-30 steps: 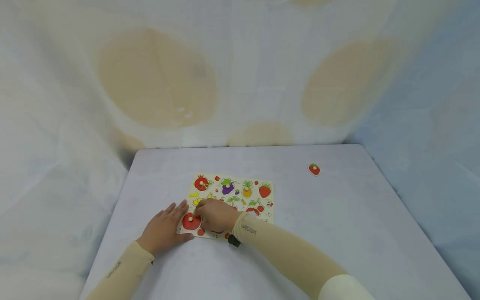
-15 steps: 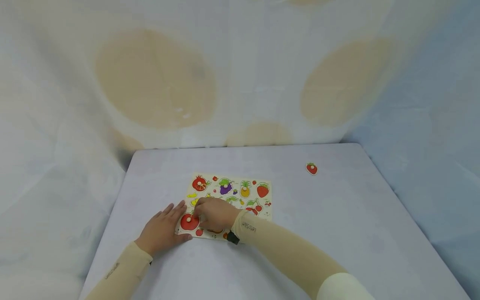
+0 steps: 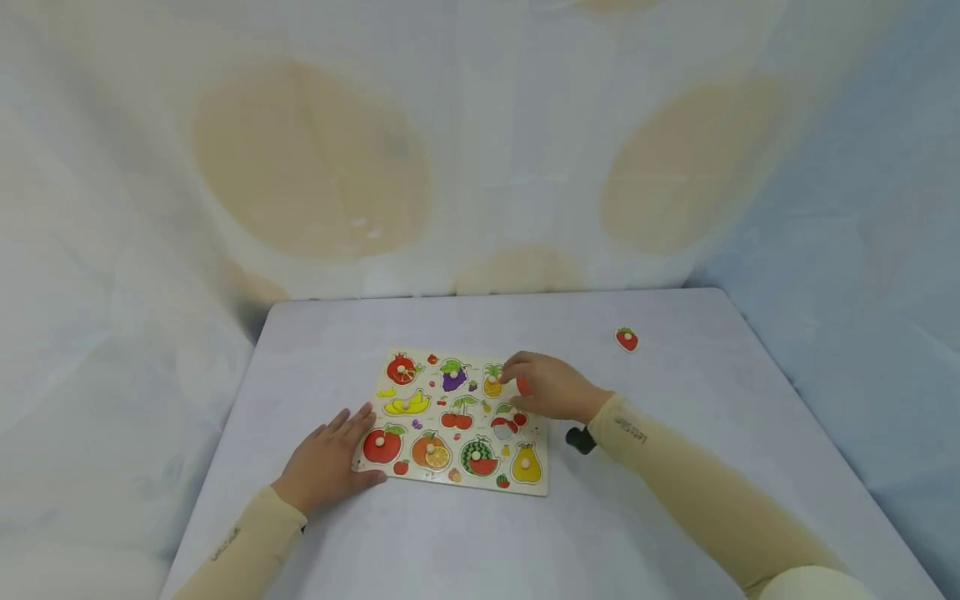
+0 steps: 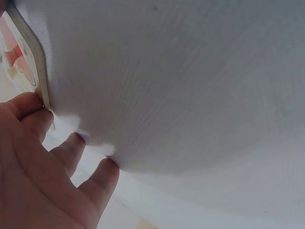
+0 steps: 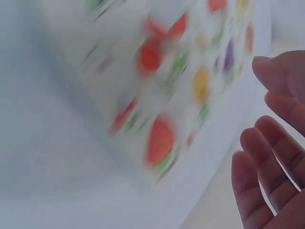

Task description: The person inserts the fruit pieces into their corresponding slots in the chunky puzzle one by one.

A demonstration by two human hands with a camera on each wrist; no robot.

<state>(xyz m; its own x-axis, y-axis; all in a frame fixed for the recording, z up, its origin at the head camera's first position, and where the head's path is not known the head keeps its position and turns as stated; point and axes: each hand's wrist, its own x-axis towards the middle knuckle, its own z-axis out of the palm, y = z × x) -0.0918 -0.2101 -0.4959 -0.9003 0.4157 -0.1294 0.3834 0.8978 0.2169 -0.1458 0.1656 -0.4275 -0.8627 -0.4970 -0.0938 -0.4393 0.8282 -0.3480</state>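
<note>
A fruit puzzle board (image 3: 468, 486) lies flat on the table, its knobbed pieces in place. My left hand (image 3: 327, 462) rests at the board's lower left corner with fingers stretched out, beside the apple piece (image 3: 382, 446). In the left wrist view, fingers (image 4: 100, 181) touch the tablecloth and the board's edge. Over the board's right side hovers my right hand (image 3: 555, 387), fingers loosely bent and nothing between them in the right wrist view. It partly covers the printed strawberry (image 3: 523, 387). A loose strawberry piece (image 3: 627, 339) lies on the table beyond it, to the right.
The white table (image 3: 675, 467) spreads around the board. Pale cloth walls (image 3: 517, 208) with tan spots rise behind its back edge and at both sides. A dark wrist-worn device (image 3: 581, 440) hangs below the right wrist.
My right hand has left the apple and orange area and moved right across the board, uncovering the orange, watermelon and pear pieces. The left hand has stayed at the corner.
</note>
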